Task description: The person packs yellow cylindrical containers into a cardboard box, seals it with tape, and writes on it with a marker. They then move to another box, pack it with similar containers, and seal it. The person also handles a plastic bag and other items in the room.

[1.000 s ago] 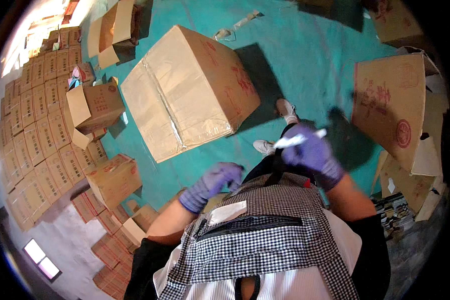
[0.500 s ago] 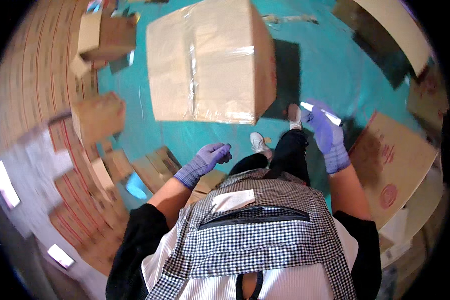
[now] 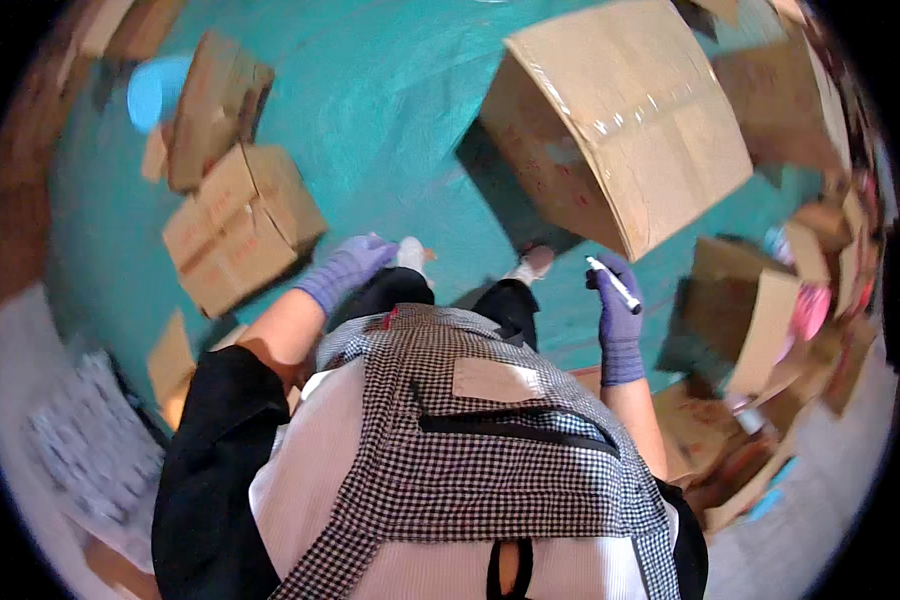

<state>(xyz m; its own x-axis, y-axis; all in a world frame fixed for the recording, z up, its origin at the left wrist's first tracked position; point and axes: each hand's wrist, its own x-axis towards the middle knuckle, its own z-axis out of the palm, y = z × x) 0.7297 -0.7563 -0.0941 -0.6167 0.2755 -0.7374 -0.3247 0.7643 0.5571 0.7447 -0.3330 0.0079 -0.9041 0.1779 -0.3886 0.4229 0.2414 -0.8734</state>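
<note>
My right hand [image 3: 620, 302], in a purple knitted glove, is closed around a white marker pen [image 3: 613, 283] with a black end. Ahead of that hand, and apart from it, stands a large taped cardboard carton [image 3: 670, 120] on the green floor. My left hand [image 3: 355, 264], gloved the same way, is held low in front of my left leg, its fingers drawn together. Whether anything small is inside them is hidden. Close to the left hand lies a smaller closed carton [image 3: 238, 235].
Another brown carton [image 3: 210, 110] and a light-blue round object [image 3: 158, 92] are at the far left. Open cartons [image 3: 735, 310] and a pink item [image 3: 810, 310] crowd the right side. Green floor [image 3: 390, 120] stretches between the cartons. A grey bundle [image 3: 95, 440] lies at the lower left.
My view has turned, and the large carton now appears farther right and at an angle. Both hands remain low, the right one still holding the marker pen.
</note>
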